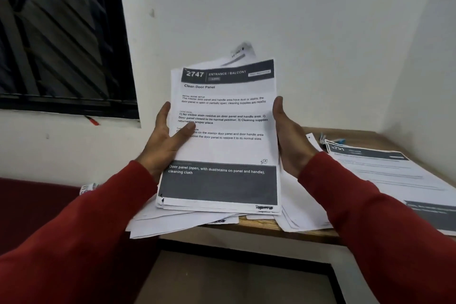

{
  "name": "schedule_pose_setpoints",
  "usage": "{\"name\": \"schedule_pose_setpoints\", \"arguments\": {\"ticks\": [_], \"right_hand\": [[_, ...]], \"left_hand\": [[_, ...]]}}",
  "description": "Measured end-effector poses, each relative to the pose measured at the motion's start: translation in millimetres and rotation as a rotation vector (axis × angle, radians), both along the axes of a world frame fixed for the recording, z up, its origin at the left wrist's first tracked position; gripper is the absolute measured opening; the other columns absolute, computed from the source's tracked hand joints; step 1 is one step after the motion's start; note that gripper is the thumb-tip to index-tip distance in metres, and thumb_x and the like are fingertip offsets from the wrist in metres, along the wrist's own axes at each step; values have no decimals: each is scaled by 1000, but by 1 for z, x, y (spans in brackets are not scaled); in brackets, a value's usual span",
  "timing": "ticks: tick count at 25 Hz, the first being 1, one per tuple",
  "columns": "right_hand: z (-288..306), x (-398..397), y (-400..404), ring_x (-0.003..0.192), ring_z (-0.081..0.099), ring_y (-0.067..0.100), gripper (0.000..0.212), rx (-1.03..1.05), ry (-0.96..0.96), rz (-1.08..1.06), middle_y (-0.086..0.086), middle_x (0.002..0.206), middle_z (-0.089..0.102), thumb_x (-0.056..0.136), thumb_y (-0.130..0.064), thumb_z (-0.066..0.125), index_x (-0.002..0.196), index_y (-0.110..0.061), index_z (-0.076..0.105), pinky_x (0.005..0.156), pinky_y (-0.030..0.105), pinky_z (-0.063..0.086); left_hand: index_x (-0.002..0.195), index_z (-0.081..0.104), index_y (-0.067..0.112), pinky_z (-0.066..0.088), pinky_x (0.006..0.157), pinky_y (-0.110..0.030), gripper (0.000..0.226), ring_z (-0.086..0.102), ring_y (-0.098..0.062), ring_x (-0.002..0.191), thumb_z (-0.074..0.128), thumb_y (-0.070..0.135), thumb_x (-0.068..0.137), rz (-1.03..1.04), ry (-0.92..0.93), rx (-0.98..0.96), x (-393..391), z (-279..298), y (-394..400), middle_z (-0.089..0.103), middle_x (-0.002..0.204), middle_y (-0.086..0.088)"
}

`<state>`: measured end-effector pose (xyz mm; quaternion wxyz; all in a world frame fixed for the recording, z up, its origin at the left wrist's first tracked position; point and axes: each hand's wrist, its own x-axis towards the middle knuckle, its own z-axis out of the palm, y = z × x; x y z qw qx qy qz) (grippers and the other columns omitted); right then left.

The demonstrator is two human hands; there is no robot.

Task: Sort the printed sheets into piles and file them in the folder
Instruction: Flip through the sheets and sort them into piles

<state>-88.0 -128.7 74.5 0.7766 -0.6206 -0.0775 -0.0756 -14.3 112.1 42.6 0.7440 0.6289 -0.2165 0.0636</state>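
Nearest you are your two red sleeves [81, 234], reaching up from the bottom corners toward the middle of the view. At far left, a dark barred window [61, 32] sits in the white wall [296, 7], with a small red-tipped object [92, 120] on the ledge just below it.

Your left hand [164, 142] holds the stack of printed sheets [222, 145] at its left edge: the thumb lies across the face of the top page, and the fingers go behind the paper, where you cannot see them. The stack is lifted and tilted toward you, above the near left end of the wooden table [266, 227]. Its top page reads "2747", "Entrance / Balcony" and "Clean Door Panel". A few sheets poke out unevenly at the far edge.

Under the stack, loose white sheets [177, 223] lie fanned on the table, some overhanging its near left edge.

Your right hand [288, 138] is set against the stack's right edge, palm inward and fingers fairly straight; whether any fingertip curls behind the paper is hard to tell.

Further right, a separate pile of printed pages [394, 177] lies flat on the table, and something small and blue [340, 141], too blurred to name, sits just beyond its far corner.
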Motion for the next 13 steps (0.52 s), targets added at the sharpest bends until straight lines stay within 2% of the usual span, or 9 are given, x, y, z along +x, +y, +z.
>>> {"name": "schedule_pose_setpoints", "arguments": {"ticks": [2, 4, 6, 9, 13], "right_hand": [[1, -1, -7, 122, 61, 17, 51, 14, -54, -9, -4, 132, 64, 101, -55, 35, 141, -26, 50, 106, 41, 48], [4, -3, -16, 119, 63, 27, 36, -35, -121, -53, 6, 129, 66, 104, -30, 45, 136, -17, 51, 102, 44, 50], [14, -3, -25, 117, 63, 33, 33, -132, -241, -119, 13, 126, 66, 100, -8, 52, 133, -9, 51, 99, 46, 52], [39, -7, -36, 107, 67, 29, 33, -170, -403, -214, 15, 122, 67, 97, -1, 55, 130, -3, 52, 94, 44, 55], [55, -8, -53, 112, 65, 30, 32, -163, -501, -303, 13, 122, 67, 97, -2, 55, 128, -2, 52, 96, 44, 54]], "left_hand": [[154, 22, 22, 56, 93, -32, 72, 67, -15, 113, 62, 12, 95, -56, -8, 28, -2, 2, -9, 65, 131, 1], [146, 38, 13, 57, 93, -37, 56, 67, -23, 113, 61, 8, 95, -67, -72, 50, -3, 9, -15, 67, 128, -5], [135, 49, 7, 56, 95, -42, 43, 68, -25, 111, 62, 7, 94, -27, -161, 53, -6, 25, -22, 69, 125, -8], [129, 52, 9, 57, 91, -34, 37, 69, -21, 110, 63, 8, 94, 18, -318, 27, -13, 60, -40, 70, 121, -5], [128, 50, 8, 56, 91, -32, 36, 68, -20, 111, 64, 9, 95, 23, -453, 6, -18, 87, -59, 68, 123, -8]]}}
